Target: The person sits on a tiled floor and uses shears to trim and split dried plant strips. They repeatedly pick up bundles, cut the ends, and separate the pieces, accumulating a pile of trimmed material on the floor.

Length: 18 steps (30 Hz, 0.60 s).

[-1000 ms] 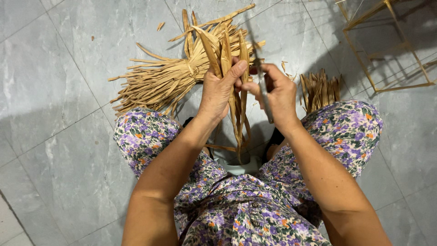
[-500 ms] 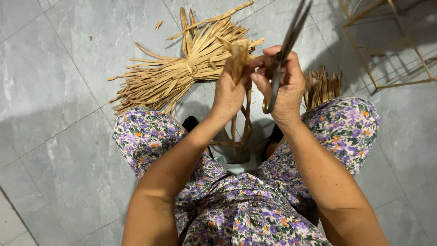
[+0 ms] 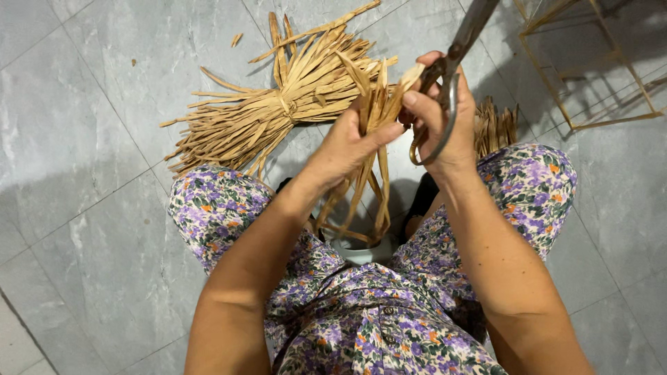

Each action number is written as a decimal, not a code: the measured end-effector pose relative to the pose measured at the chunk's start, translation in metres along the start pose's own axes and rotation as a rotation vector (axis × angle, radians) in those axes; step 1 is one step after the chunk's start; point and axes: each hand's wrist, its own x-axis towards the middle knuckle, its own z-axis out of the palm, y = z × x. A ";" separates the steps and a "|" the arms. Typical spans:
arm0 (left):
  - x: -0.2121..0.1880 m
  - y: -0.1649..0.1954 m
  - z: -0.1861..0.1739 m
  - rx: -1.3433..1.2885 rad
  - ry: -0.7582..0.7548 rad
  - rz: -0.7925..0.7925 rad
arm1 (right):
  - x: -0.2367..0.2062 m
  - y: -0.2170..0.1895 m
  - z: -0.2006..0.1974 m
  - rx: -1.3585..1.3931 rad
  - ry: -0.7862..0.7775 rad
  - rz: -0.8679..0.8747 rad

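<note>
Strips of dry tan leaf hang between the knees, gripped near their upper ends by the left hand, fingers closed round them. They look light, stiff and brittle, best held bunched near the top. A tied bundle lies behind. Right hand grips scissors; blades probably shut.
</note>
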 end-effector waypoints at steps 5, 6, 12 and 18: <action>-0.004 0.008 -0.003 -0.163 0.111 -0.251 | 0.000 -0.003 -0.007 0.063 -0.001 0.076; -0.004 0.011 -0.003 -0.175 0.121 -0.259 | 0.000 -0.004 -0.007 0.052 -0.012 0.076; -0.007 0.029 -0.007 -0.311 0.016 -0.252 | 0.001 -0.007 -0.008 0.057 -0.062 0.088; -0.006 0.024 -0.005 -0.352 0.032 -0.239 | -0.001 0.001 -0.006 -0.197 -0.019 0.021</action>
